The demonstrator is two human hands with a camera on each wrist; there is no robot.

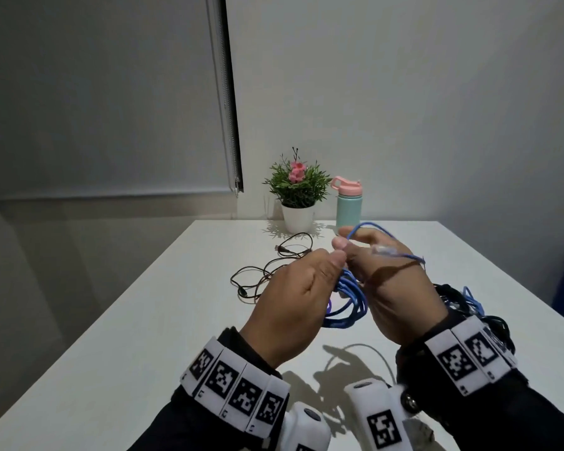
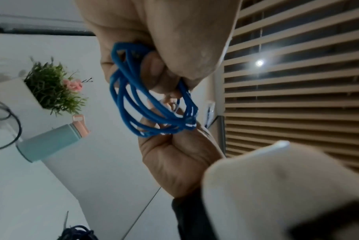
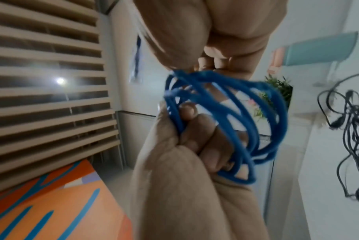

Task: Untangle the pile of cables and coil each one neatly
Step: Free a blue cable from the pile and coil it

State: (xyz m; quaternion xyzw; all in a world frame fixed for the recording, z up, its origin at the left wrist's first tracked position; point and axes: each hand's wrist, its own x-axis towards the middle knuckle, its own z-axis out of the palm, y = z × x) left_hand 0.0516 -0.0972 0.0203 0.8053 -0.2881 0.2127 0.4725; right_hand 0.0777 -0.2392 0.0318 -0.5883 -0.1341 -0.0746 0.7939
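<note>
the blue ethernet cable (image 1: 349,301) was gripped as a coil above the white table (image 1: 144,320) by the left hand (image 1: 293,304), while its clear-plugged tail was pinched by the right hand (image 1: 394,288) (presumably for wrapping).

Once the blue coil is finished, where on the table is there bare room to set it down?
Bare table lies left of the left hand, nearer than the loose black cable. It is crowded by the plant and bottle, and at the cable pile beside the right hand.
</note>
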